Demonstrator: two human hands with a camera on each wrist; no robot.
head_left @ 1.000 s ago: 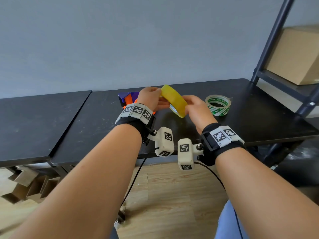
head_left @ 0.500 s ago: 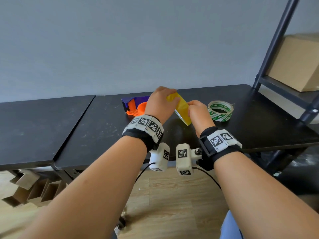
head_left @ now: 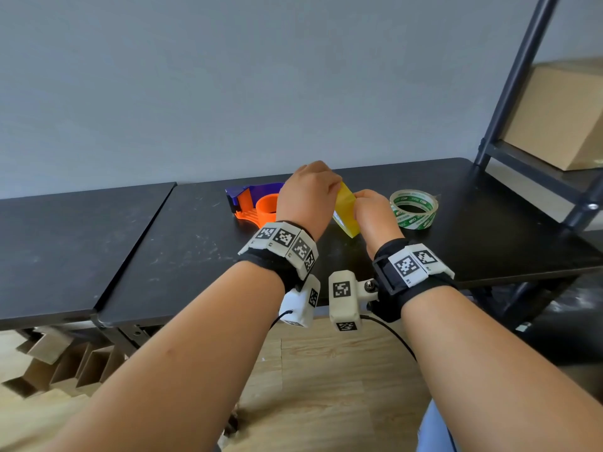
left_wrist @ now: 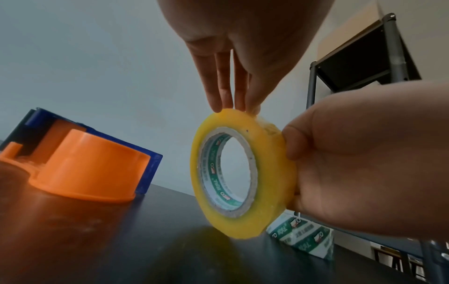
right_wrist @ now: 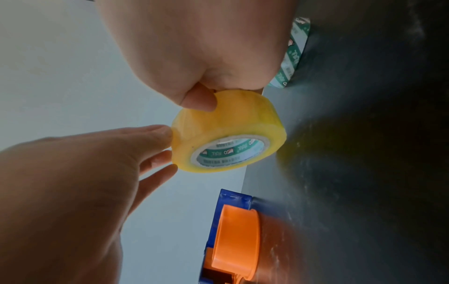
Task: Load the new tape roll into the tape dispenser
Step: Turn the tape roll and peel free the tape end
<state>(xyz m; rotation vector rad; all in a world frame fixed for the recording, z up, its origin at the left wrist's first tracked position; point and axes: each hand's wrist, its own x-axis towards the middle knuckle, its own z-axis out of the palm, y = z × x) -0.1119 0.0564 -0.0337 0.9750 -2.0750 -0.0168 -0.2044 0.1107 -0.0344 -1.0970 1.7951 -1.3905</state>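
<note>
Right hand [left_wrist: 364,163] is gripping the yellow tape roll [left_wrist: 243,173] on edge, just right of the dispenser [left_wrist: 80,163]. Left hand [left_wrist: 243,38], fingers straight, is touching the roll's top edge.

Both bare forearms are wearing black wrist straps [head_left: 390,275] carrying white blocks printed with black square-patterned markers [head_left: 283,239]. A white camera housing [head_left: 342,300] with its own markers is hanging under each wrist, a thin black cable [head_left: 396,337] trailing from it.
</note>
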